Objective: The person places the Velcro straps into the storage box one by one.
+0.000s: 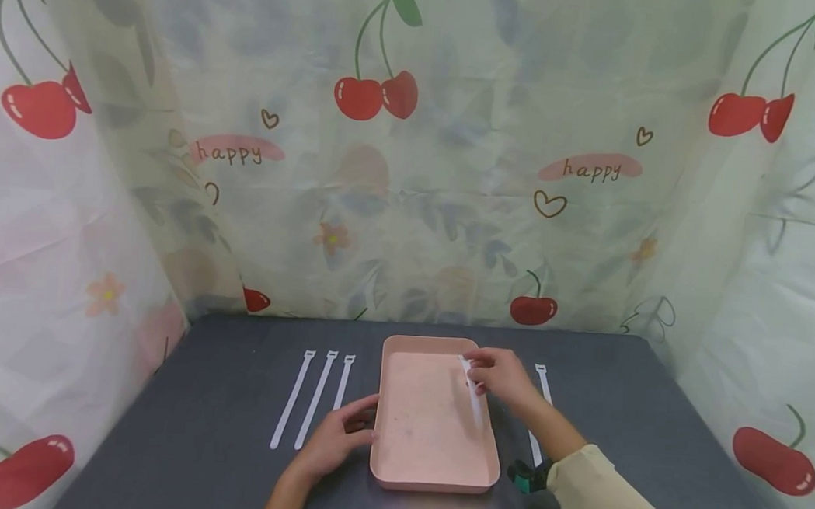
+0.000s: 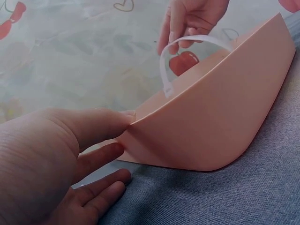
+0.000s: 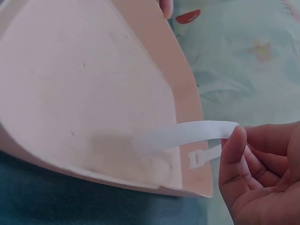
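A pink rectangular tray (image 1: pixel 435 420) sits on the dark table. My right hand (image 1: pixel 501 377) pinches a white cable tie (image 3: pixel 187 132) between thumb and finger over the tray's far right part. The strap bends into an arc, its slotted head hanging down and its other end reaching into the tray. My left hand (image 1: pixel 336 437) rests at the tray's left side; in the left wrist view the thumb touches the rim and the other fingers lie fairly straight beside the outer wall. Three similar white ties (image 1: pixel 316 401) lie left of the tray, one partly hidden by that hand.
Another white tie (image 1: pixel 543 383) lies right of the tray, partly under my right forearm. A cherry-patterned curtain (image 1: pixel 410 208) hangs behind the table (image 1: pixel 216 398) and along both sides. A black and green device (image 1: pixel 529 477) is at my right sleeve.
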The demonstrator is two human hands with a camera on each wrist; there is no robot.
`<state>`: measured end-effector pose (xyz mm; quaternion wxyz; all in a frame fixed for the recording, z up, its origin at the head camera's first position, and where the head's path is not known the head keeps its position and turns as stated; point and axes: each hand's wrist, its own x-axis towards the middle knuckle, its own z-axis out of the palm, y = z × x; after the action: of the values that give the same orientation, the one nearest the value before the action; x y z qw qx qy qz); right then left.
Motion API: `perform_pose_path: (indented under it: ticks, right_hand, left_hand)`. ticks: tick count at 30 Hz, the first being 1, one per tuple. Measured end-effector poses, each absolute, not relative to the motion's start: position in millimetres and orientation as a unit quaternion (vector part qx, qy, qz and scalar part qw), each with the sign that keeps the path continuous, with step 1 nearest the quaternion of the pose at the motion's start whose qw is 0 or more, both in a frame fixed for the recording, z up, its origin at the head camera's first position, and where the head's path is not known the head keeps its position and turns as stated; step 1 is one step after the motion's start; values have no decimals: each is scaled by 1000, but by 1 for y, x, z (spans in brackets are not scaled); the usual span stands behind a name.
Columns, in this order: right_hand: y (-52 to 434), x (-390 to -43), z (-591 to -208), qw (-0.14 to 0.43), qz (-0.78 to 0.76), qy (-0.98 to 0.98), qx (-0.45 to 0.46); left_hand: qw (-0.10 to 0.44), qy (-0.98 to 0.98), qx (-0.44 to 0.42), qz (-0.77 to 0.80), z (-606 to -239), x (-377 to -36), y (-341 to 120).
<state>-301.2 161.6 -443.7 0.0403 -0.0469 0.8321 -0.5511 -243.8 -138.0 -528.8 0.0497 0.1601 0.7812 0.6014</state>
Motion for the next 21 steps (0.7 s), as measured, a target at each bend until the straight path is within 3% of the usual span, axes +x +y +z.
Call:
perform_pose_path:
  ticks: [14, 21]
  right_hand:
    - [146, -298, -472, 54, -565, 823, -32]
    - [140, -296, -478, 53, -556, 829, -40]
  left_hand:
    - [58, 775, 175, 604, -492, -225, -134]
    - [58, 776, 172, 604, -493, -225, -134]
